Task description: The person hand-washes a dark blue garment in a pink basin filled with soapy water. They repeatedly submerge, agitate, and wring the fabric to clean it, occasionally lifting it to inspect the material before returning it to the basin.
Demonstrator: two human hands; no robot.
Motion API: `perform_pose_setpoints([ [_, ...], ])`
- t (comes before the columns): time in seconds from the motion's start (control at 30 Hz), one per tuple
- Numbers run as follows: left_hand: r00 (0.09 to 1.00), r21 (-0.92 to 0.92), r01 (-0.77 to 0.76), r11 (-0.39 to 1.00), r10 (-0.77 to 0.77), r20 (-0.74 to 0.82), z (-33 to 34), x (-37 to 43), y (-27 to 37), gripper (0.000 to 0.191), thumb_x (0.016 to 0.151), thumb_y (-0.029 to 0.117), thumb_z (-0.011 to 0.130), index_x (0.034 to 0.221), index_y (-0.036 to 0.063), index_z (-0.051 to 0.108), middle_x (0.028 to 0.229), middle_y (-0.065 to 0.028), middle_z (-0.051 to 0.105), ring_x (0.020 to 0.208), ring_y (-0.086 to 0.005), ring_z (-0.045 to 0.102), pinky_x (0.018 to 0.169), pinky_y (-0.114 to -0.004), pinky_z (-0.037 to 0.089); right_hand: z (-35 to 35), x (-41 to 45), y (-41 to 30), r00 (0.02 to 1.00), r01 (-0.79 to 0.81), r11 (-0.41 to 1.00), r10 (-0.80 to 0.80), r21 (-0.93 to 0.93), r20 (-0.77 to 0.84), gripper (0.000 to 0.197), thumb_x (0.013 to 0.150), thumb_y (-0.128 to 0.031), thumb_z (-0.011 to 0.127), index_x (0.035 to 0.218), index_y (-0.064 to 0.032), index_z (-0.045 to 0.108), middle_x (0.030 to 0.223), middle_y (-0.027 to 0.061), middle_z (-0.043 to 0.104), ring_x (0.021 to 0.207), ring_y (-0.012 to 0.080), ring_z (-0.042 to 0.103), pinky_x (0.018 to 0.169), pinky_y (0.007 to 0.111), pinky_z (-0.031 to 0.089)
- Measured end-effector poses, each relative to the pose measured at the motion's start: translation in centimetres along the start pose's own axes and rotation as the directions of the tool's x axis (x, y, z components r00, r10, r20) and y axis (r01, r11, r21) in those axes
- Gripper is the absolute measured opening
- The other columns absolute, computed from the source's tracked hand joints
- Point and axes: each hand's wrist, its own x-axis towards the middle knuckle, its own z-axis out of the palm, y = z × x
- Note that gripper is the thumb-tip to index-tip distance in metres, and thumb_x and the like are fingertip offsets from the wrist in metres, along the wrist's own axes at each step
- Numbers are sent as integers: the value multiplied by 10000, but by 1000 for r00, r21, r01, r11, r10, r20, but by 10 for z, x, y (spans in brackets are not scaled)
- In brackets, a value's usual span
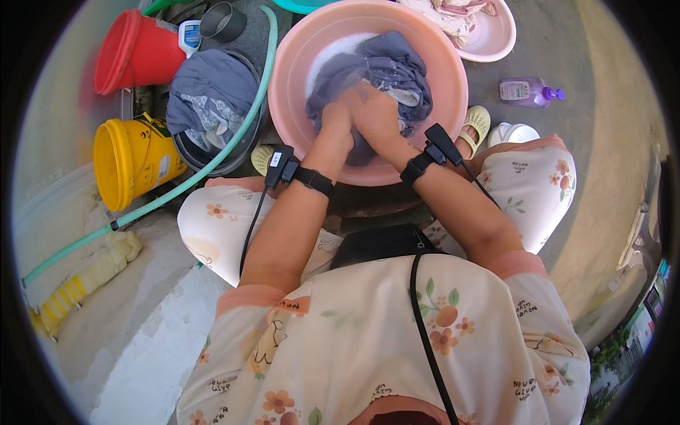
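Observation:
A large pink plastic basin (289,69) stands before me, with a wet grey-blue cloth (393,58) and soapy water in it. Over the cloth, my left hand (340,109) and my right hand (376,109) are pressed close together, touching. Both are closed on folds of the cloth, though the fingers are partly hidden and blurred. A pale part of the fabric shows just right of my right hand. Black straps with small black devices are around both wrists.
To the left are a dark basin (260,133) heaped with grey-blue clothes, a green hose (199,172), a red bucket (143,53) and a yellow bucket (135,159). At the right lie a purple pump bottle (526,92) and a white container (514,134). A smaller basin (502,40) holds pink clothing.

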Motion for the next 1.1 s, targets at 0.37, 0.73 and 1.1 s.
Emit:
perform_pose_setpoints([
  [0.37, 998, 139, 35, 990, -43, 54, -17, 7, -6, 356, 965, 341, 425, 1052, 32, 577, 1035, -125, 613, 1014, -246, 577, 884, -386, 464, 1, -2, -2, 998, 60, 996, -60, -68, 4, 285, 885, -291, 545, 814, -29, 631, 785, 223, 651, 744, 414, 633, 686, 483, 507],
  [0.73, 990, -3, 105, 994, -105, -91, -15, 14, 17, 387, 980, 271, 392, 1192, 13, 586, 1184, -136, 617, 1028, -256, 619, 871, -379, 500, -2, 36, 30, 928, -191, 890, 26, 415, 371, 308, 969, -280, 465, 1051, -36, 635, 1051, 118, 674, 925, 271, 647, 861, 378, 496],
  [1.1, 995, -472, 101, 876, -84, 57, -8, -14, 89, 409, 1010, 303, 347, 1193, 20, 578, 1239, -145, 605, 1147, -304, 582, 1018, -495, 432, 39, -7, 159, 869, -29, 935, -151, 352, 472, 498, 866, -308, 620, 1268, -21, 554, 1199, 143, 634, 1169, 241, 554, 972, 334, 423],
])
